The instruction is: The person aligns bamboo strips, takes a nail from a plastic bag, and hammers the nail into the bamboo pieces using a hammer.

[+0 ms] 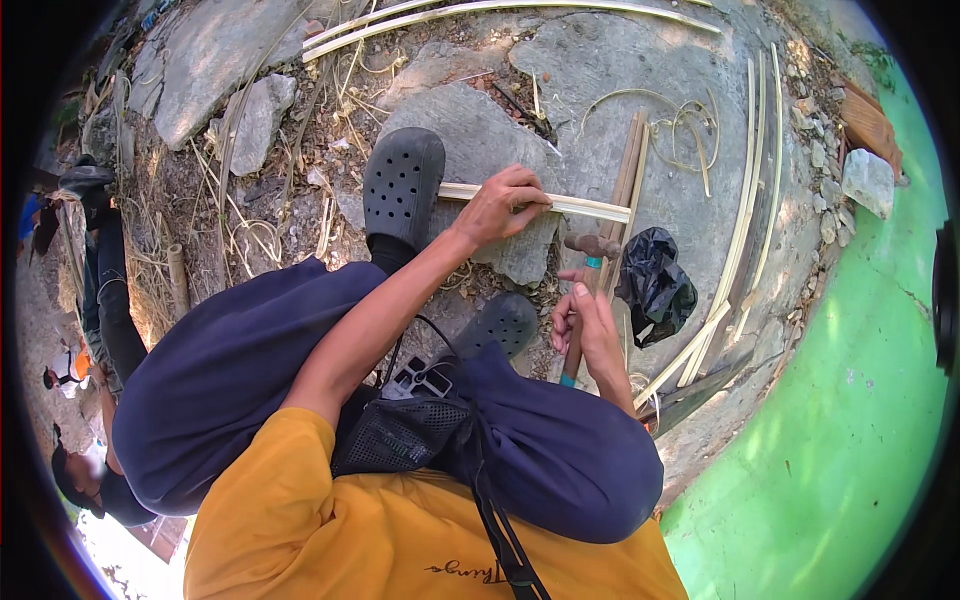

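Note:
Over a pale wooden strip (590, 208) lies my left hand (500, 208), closed, thumb and fingers pinched at it; anything tiny between the fingertips is hidden. The strip's left end meets a dark perforated clog (403, 185) on my left foot. Its right end rests across darker wooden strips (630, 165). My right hand (597, 335) is closed loosely around the handle of a hammer (592, 246), which has a rusty head and teal bands. The hammer stands head-up, just below the strip's right end. A crumpled black plastic bag (655, 285) lies right of it.
Long pale strips (750, 180) run along the right side, and more strips (500, 8) lie at the far edge. A coiled thin strip (690, 130) rests on the stone slab. Green water or ground (830, 400) borders the right. Another person (110, 300) is at far left.

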Demonstrator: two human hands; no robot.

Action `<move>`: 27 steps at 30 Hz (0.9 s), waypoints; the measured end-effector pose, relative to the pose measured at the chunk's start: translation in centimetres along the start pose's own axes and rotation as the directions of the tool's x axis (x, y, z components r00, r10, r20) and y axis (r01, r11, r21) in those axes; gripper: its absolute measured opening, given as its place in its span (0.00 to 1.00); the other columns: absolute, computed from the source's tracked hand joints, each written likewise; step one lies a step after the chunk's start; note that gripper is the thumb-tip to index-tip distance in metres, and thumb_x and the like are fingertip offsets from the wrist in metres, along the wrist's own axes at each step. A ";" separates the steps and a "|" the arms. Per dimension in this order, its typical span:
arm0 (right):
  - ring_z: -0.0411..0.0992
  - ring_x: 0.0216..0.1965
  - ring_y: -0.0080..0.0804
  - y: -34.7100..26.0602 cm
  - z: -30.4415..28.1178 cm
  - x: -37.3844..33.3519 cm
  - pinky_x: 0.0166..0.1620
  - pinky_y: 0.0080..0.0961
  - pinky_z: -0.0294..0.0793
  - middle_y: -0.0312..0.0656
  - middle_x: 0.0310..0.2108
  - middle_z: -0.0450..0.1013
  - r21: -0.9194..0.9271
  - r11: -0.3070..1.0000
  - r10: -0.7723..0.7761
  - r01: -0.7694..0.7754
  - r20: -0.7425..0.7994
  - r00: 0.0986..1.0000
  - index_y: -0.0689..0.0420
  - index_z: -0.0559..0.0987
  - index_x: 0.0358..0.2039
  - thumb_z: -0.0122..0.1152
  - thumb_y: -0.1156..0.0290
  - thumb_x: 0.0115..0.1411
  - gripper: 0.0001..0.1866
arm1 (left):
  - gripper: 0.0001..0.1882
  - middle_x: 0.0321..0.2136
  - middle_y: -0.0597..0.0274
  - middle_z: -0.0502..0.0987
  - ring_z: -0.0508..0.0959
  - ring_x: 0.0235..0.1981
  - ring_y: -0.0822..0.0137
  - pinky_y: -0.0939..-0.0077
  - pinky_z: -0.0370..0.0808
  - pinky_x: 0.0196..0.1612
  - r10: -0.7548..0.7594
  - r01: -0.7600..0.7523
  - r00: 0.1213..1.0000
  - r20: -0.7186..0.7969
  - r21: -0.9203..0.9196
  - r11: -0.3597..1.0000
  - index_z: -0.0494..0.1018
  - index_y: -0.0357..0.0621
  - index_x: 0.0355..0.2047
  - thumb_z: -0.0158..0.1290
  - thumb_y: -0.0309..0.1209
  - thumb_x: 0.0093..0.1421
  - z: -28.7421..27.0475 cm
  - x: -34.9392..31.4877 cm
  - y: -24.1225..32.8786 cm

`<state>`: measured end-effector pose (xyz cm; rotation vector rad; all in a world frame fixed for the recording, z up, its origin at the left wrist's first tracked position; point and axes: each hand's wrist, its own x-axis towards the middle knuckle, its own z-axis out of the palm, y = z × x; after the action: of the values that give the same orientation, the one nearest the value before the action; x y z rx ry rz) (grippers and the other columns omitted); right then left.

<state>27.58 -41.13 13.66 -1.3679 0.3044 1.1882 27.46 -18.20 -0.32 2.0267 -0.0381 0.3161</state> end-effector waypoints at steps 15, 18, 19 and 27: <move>0.78 0.33 0.60 5.1 1.4 4.0 0.34 0.46 0.73 0.58 0.34 0.77 -0.760 0.542 -0.652 0.360 -0.110 0.750 0.64 0.70 0.51 0.44 0.69 0.74 0.13 | 0.10 0.31 0.60 0.79 0.78 0.36 0.58 0.65 0.77 0.40 0.021 -0.021 1.000 -0.002 -0.004 1.000 0.83 0.42 0.33 0.65 0.18 0.48 0.3 0.1 -0.5; 0.78 0.34 0.62 5.7 1.7 4.2 0.35 0.47 0.74 0.58 0.34 0.77 -0.805 0.498 -0.646 0.324 -0.095 0.757 0.64 0.69 0.52 0.45 0.71 0.73 0.13 | 0.11 0.31 0.60 0.79 0.78 0.36 0.58 0.65 0.76 0.40 -0.016 0.016 1.000 0.012 -0.001 1.000 0.83 0.42 0.33 0.64 0.18 0.47 0.2 -0.6 -0.3; 0.78 0.34 0.62 5.5 1.6 4.6 0.35 0.47 0.75 0.58 0.35 0.78 -0.838 0.482 -0.590 0.254 -0.097 0.802 0.64 0.69 0.52 0.46 0.71 0.73 0.13 | 0.11 0.31 0.60 0.79 0.78 0.36 0.58 0.65 0.76 0.40 -0.011 0.011 1.000 0.009 0.000 1.000 0.83 0.42 0.33 0.64 0.18 0.47 0.4 -0.4 -0.2; 0.79 0.35 0.61 6.3 2.2 4.4 0.36 0.46 0.76 0.57 0.34 0.78 -0.798 0.526 -0.651 0.294 -0.155 0.743 0.64 0.69 0.52 0.46 0.72 0.72 0.12 | 0.09 0.31 0.60 0.79 0.78 0.36 0.59 0.66 0.77 0.38 -0.014 0.014 1.000 -0.004 -0.005 1.000 0.83 0.41 0.33 0.65 0.20 0.50 0.1 0.0 -0.1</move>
<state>23.59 -38.62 7.20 -2.2695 -0.3128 0.4683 27.53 -18.22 -0.47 2.0209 -0.0216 0.3109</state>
